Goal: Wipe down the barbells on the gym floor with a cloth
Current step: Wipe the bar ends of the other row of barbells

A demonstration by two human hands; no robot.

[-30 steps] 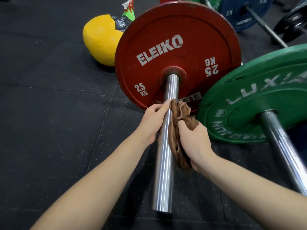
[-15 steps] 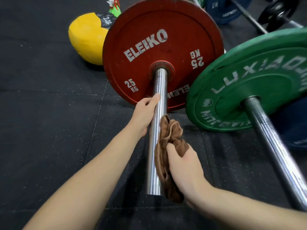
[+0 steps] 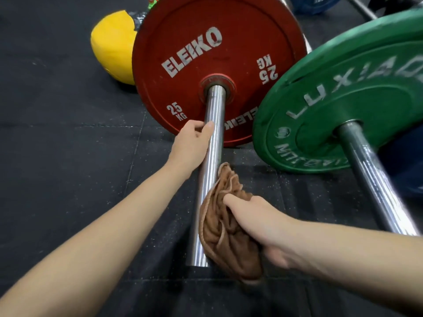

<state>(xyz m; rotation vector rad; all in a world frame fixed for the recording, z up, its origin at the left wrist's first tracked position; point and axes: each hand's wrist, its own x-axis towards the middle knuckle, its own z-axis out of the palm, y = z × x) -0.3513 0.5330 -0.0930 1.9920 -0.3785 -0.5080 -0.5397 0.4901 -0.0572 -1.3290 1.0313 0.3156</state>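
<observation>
The brown cloth [image 3: 225, 227], bunched in the right hand's [image 3: 258, 223] grip, has slid along the barbell sleeve [image 3: 214, 106] from beside the red plate [image 3: 194, 42] to its free end, the left hand [image 3: 190, 147] clasping the sleeve, so this stretch looks wiped.

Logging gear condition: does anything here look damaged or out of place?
Only wear: the white ELEIKO lettering on the round red weight plate is scuffed and patchy. The shiny steel barbell sleeve and crumpled brown cloth look fine.
</observation>
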